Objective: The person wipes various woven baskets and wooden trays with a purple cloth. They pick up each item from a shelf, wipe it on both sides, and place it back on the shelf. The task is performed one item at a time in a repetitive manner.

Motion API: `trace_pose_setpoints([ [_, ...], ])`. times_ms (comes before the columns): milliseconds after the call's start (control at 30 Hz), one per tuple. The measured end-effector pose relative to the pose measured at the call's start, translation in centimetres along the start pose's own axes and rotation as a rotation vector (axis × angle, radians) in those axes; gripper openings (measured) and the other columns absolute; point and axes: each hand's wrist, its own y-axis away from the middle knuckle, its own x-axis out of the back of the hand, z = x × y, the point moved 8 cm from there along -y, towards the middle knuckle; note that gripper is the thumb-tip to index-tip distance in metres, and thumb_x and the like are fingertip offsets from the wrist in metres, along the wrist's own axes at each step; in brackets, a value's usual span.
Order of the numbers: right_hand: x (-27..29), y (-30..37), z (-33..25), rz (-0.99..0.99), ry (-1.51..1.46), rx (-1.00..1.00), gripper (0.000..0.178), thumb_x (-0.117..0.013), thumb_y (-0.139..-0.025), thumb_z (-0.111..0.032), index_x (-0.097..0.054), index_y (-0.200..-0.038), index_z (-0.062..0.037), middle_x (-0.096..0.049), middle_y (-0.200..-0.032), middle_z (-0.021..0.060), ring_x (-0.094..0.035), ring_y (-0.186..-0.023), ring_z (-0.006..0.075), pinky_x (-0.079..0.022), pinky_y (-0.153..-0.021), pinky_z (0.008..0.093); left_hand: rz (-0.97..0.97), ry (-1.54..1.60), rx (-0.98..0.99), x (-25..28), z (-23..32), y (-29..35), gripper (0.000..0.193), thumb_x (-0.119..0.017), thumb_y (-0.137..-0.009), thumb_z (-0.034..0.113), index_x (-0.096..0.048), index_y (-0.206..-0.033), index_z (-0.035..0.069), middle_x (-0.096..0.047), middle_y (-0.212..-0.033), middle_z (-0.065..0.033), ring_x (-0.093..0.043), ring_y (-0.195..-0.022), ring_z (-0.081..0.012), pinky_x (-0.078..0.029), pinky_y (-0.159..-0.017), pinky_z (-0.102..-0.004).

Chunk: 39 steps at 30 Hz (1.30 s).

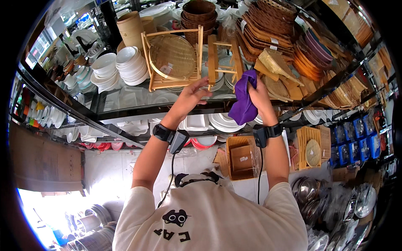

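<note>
I have the crumpled purple fabric cloth (243,109) in the right hand (260,98), thumb and fingers closed on its upper part, with the loose end drooping in front of the black shelf edge (134,113). That free end worries me most: swung sideways, it could snag the pale, raised-sided wooden tray (277,63) just to the right and drag it forward. Just left of the cloth is the honey-brown, ladder-like wooden stand (212,60), which could tip if the cloth caught a bar. The left hand (188,100) has its fingers loosely spread and holds nothing that I can see; the fingertips are right by the stand's near left leg, but I can't tell whether they touch. A careless nudge there could shift the round woven bamboo basket (173,56) in its pale wooden frame (147,58), perhaps knocking the stacked white bowls (127,62) beside it. Farther out, anything slipping over the front might land on the white plates (222,122) below, which I judge would chip easily
</note>
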Motion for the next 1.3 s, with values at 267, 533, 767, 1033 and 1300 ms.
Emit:
trace_pose_setpoints([
  [267, 1.9, 6.1, 0.0, -0.03, -0.036, -0.057, 0.031, -0.059, -0.091, -0.012, -0.055, -0.119, 0.001, -0.066, -0.101, 0.0149, -0.063, -0.096, 0.0237, -0.047, -0.085, 0.0334, 0.162, -0.446, -0.273, -1.6, 4.8, 3.4, 0.04, -0.057, -0.092, 0.002, -0.046, -0.131, 0.006, -0.058, -0.105, -0.0067, -0.058, -0.091, -0.0127, -0.049, -0.079, -0.0272],
  [533, 4.8, 12.8, 6.0, -0.106, -0.033, -0.267, 0.029, -0.055, -0.093, -0.004, -0.054, -0.121, 0.0015, -0.063, -0.103, 0.0053, -0.058, -0.092, 0.0118, -0.047, -0.082, 0.0263, -0.127, -0.523, -0.356, -9.7, 8.8, -3.2, 0.027, -0.054, -0.099, 0.018, -0.052, -0.122, 0.003, -0.061, -0.088, -0.0054, -0.058, -0.085, -0.0135, -0.048, -0.079, -0.0289],
  [767, 8.3, 17.4, 10.5, -0.052, -0.23, -0.383, 0.049, -0.06, -0.09, -0.008, -0.046, -0.137, 0.0011, -0.064, -0.115, 0.0108, -0.059, -0.102, 0.0152, -0.046, -0.091, 0.0292, -0.046, -1.009, -0.786, -16.5, 11.3, -10.5, 0.037, -0.061, -0.094, 0.026, -0.053, -0.129, 0.015, -0.054, -0.122, -0.0229, -0.055, -0.111, -0.0383, -0.047, -0.089, -0.0459],
  [1033, 11.7, 21.6, 12.8, 0.017, -0.223, -0.511, 0.041, -0.058, -0.091, -0.01, -0.05, -0.13, 0.0008, -0.065, -0.109, 0.01, -0.06, -0.096, 0.0147, -0.049, -0.086, 0.0297, -0.097, -1.024, -0.677, -17.6, 9.1, -14.8, 0.026, -0.059, -0.095, 0.025, -0.059, -0.117, 0.011, -0.064, -0.1, -0.0225, -0.062, -0.095, -0.0371, -0.05, -0.083, -0.0451],
  [1300, 13.6, 22.8, 13.5, 0.065, -0.188, -0.466, 0.037, -0.057, -0.092, -0.011, -0.053, -0.128, -0.0008, -0.066, -0.107, 0.0078, -0.062, -0.094, 0.0147, -0.05, -0.083, 0.0292, 0.002, -0.822, -0.705, -17.7, 11.0, -12.4, 0.019, -0.063, -0.092, 0.017, -0.062, -0.107, 0.006, -0.065, -0.098, -0.018, -0.062, -0.094, -0.0345, -0.053, -0.075, -0.041],
])
